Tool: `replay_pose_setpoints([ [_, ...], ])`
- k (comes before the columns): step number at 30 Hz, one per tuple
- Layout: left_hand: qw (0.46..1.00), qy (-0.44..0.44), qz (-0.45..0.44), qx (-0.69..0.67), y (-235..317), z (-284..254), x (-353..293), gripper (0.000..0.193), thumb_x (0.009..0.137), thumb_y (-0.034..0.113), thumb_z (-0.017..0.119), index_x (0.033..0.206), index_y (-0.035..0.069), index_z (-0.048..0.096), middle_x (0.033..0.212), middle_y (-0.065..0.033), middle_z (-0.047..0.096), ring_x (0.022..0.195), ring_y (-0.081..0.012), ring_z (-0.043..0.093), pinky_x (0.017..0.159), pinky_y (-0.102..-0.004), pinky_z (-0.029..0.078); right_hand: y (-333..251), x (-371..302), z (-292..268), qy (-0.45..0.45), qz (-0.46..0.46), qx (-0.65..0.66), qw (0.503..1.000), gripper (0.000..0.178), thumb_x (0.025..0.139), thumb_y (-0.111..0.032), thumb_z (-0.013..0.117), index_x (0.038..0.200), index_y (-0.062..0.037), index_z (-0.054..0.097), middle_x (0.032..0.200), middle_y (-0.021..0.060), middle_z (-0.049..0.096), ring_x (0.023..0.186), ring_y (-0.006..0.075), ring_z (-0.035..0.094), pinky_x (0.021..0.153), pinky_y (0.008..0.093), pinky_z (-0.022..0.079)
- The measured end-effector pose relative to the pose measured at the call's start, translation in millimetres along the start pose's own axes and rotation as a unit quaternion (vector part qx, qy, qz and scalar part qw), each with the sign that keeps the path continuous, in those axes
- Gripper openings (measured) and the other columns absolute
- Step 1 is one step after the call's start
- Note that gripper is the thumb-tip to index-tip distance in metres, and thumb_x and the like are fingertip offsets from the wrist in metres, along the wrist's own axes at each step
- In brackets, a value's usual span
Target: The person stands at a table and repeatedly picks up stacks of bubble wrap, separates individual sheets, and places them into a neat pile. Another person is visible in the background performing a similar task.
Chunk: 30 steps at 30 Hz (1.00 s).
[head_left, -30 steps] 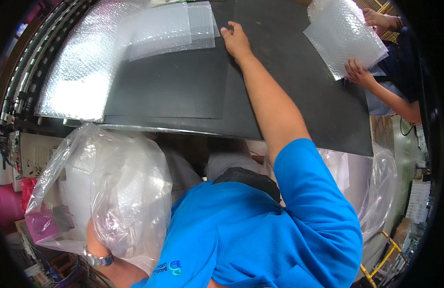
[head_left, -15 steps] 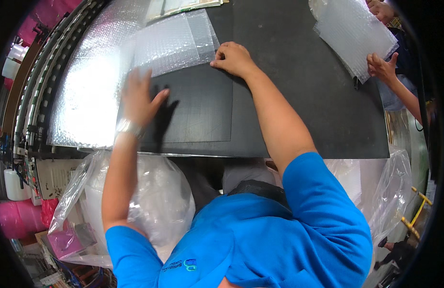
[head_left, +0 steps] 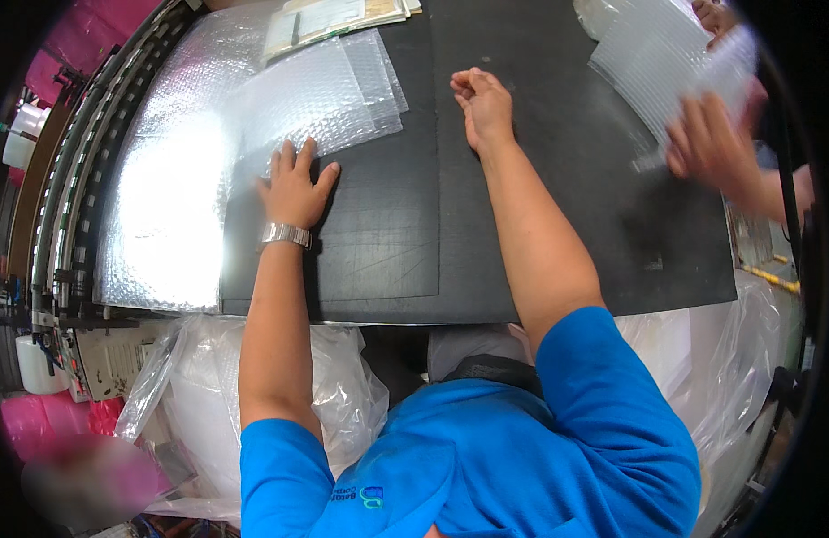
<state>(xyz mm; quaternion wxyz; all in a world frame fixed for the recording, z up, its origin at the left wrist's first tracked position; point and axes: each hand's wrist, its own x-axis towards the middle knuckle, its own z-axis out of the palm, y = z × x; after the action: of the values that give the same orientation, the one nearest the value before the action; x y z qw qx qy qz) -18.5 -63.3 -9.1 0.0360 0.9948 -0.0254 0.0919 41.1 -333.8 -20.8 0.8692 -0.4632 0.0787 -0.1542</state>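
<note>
Left hand [head_left: 293,186] flat, fingers spread, on bubble-wrap sheet [head_left: 316,94] edge; right hand [head_left: 484,106] loosely curled, empty, well right.

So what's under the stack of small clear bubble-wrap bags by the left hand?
The stack of small clear bubble-wrap bags lies partly on the black cutting mat and partly on a large bubble-wrap sheet. The left hand presses its near edge. Anything beneath the bags' middle is hidden.
</note>
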Motion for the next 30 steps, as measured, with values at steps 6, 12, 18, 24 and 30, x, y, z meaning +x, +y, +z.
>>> replay_pose_setpoints([
  [6,1.000,0.010,-0.009,-0.010,3,-1,0,0.059,0.080,0.053,0.047,0.130,0.024,0.039,0.140,-0.0115,0.027,0.131,-0.0271,0.022,0.101,-0.0580,0.011,3,-6,25,-0.050,0.035,-0.105,0.993,0.034,0.083,-0.029,0.057,0.107,-0.0046,0.051,0.097,0.0057,0.055,0.090,0.0148,0.052,0.082,0.0285,0.040],
  [12,1.000,0.017,-0.004,-0.016,6,-2,3,0.058,0.079,0.051,0.046,0.129,0.022,0.040,0.140,-0.0124,0.028,0.130,-0.0288,0.023,0.101,-0.0585,0.012,-6,17,50,-0.056,0.006,-0.396,0.917,0.049,0.080,-0.036,0.058,0.117,-0.0050,0.048,0.109,0.0102,0.056,0.095,0.0232,0.055,0.083,0.0330,0.043],
  [18,1.000,0.012,-0.008,-0.022,4,-5,2,0.057,0.079,0.049,0.049,0.128,0.022,0.041,0.139,-0.0136,0.029,0.130,-0.0298,0.023,0.101,-0.0590,0.012,6,-7,70,-0.139,-0.038,-0.599,0.787,0.053,0.077,-0.038,0.055,0.121,-0.0089,0.045,0.117,0.0178,0.053,0.107,0.0359,0.050,0.089,0.0412,0.039],
  [24,0.998,0.029,-0.003,-0.050,3,-1,2,0.057,0.077,0.048,0.052,0.125,0.020,0.044,0.137,-0.0142,0.032,0.129,-0.0301,0.025,0.100,-0.0598,0.012,21,-16,82,-0.100,0.003,-0.326,0.940,0.070,0.073,-0.020,0.066,0.130,-0.0036,0.029,0.103,0.0237,0.055,0.086,0.0283,0.058,0.068,0.0345,0.048],
  [30,0.997,0.039,0.010,-0.060,4,-4,3,0.057,0.076,0.048,0.054,0.126,0.021,0.044,0.136,-0.0134,0.033,0.128,-0.0297,0.026,0.101,-0.0579,0.013,10,-14,82,-0.127,0.153,-0.204,0.958,0.084,0.073,-0.011,0.067,0.136,0.0014,0.012,0.100,0.0209,0.054,0.073,0.0197,0.057,0.055,0.0273,0.048],
])
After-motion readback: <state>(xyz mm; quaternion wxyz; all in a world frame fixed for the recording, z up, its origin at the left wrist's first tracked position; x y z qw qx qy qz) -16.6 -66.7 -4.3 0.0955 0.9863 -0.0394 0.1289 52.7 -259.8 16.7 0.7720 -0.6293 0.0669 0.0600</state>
